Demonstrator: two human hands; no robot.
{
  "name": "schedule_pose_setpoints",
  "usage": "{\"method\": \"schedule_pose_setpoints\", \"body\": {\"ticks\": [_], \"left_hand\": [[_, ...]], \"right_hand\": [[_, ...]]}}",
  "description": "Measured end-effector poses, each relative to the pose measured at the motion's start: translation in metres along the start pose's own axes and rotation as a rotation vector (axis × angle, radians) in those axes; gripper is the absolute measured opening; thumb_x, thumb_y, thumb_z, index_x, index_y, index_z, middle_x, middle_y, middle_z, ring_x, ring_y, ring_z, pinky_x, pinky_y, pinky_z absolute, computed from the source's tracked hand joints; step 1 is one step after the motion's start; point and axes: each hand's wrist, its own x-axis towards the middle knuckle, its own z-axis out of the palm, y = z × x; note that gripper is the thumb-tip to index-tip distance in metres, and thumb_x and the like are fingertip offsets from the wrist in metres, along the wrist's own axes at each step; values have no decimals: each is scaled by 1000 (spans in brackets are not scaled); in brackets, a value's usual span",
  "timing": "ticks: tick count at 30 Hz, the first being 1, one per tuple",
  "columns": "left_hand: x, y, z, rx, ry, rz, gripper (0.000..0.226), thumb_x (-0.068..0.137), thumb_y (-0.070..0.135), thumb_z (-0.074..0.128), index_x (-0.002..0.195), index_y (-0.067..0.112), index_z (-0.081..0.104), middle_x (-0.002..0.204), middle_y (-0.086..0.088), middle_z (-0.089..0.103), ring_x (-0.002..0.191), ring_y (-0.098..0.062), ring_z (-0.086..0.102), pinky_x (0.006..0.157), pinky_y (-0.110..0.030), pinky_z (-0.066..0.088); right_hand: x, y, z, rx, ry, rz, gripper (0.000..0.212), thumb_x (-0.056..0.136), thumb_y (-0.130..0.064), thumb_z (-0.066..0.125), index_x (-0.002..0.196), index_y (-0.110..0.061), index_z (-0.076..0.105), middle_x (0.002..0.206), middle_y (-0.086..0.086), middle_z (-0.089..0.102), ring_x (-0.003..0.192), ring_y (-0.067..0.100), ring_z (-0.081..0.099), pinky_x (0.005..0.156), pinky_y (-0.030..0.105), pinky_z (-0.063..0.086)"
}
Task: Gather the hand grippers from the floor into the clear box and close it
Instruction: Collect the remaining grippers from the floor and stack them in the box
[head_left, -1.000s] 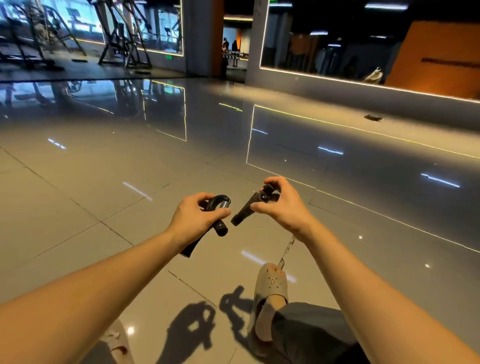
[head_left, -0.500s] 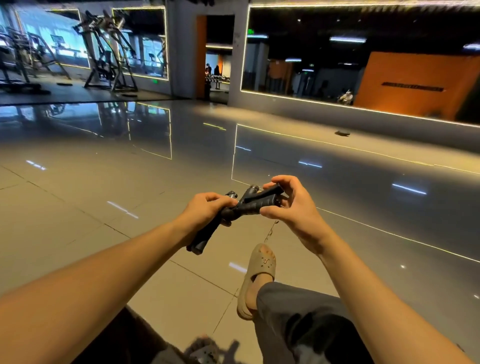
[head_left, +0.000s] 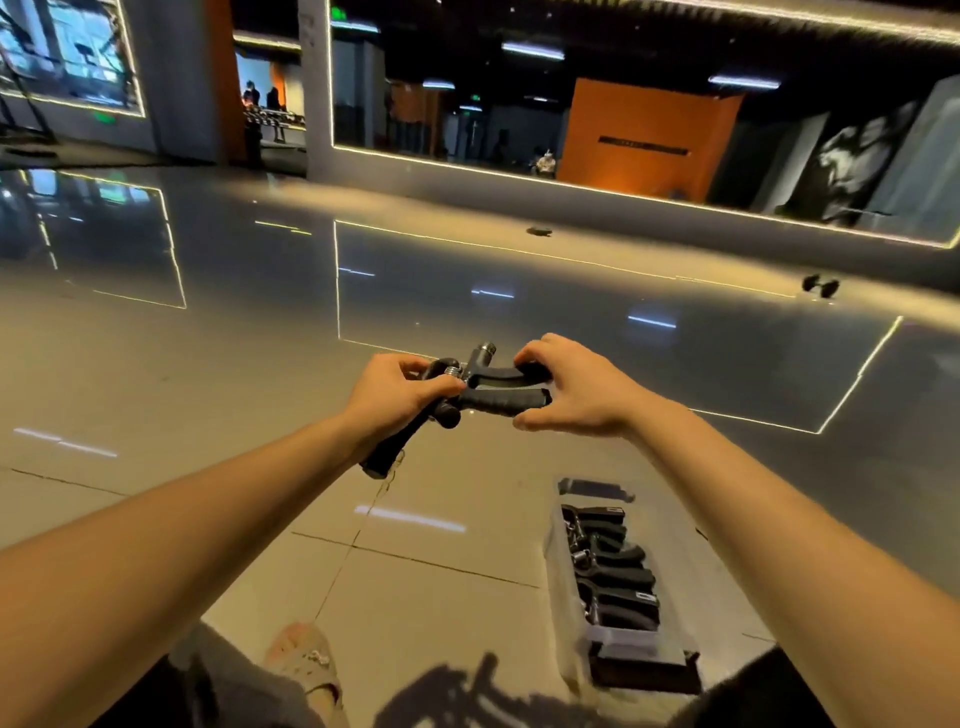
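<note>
While left hand (head_left: 397, 402) grips one hand gripper (head_left: 388, 454), right hand (head_left: 582, 400) clasps second gripper (head_left: 498, 401).

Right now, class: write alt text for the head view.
The left hand grips one black spring hand gripper while the right hand holds a second gripper against it, above a glossy tiled floor. A clear plastic box holding more grippers lies lower right.

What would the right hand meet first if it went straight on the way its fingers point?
The right hand points left, at the hand gripper whose handle ends its fingers curl over. Beyond comes the left hand, gripping a second gripper; depth looks level, though unconfirmed.
</note>
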Motion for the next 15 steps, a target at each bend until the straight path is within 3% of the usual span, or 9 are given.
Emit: {"method": "schedule_pose_setpoints", "body": {"ticks": [6,10,15], "left_hand": [[15,-12,93,47,-161,-36,27,85,36,78,103,16,73,93,-7,74,90,-22,70,73,-27,53],[24,-31,150,41,-235,-78,32,85,37,78,108,15,71,95,-4,73,88,-17,69,67,-19,47],[36,-56,204,11,-271,-127,27,84,32,79,103,13,74,89,-4,74,76,-11,69,56,-12,47]], "right_hand": [[-45,74,10,-94,-69,139,68,76,-46,82,132,-20,54,123,-2,54,111,18,54,93,33,48],[-64,126,31,-117,-107,204,69,76,-53,80,134,-24,54,123,-3,54,112,17,53,94,38,51],[-78,186,66,-78,-133,244,66,77,-52,79,133,-25,56,123,-4,56,109,16,53,89,32,49]]}}
